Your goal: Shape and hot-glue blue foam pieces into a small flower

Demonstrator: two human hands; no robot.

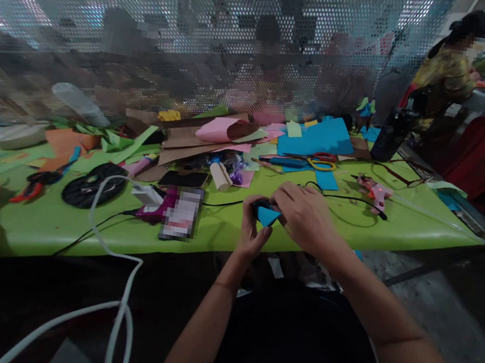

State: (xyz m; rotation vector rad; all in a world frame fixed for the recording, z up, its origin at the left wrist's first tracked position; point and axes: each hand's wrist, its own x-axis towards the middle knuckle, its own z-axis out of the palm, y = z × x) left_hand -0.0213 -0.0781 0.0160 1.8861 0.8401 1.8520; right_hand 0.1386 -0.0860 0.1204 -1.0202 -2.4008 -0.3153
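Over the front edge of the green table (225, 228), my left hand (252, 224) is closed around a small piece of folded blue paper (267, 215), with something dark beside it. My right hand (297, 213) meets it from the right, its fingers bent against the paper and the dark part. What lies under those fingertips is hidden. Behind the hands are scissors (321, 163) with yellow handles, near a large blue sheet (318, 137). A pink glue gun (377, 193) lies to the right, a black cable close by.
Left of my hands are a phone (181, 214), a white charger plug (147, 195) with a cable, a black round disc (95, 184) and red-handled pliers (32, 188). Coloured paper scraps and a dark bottle (390, 134) line the back, before a perforated metal screen (232, 29). Another person (449, 74) sits at right.
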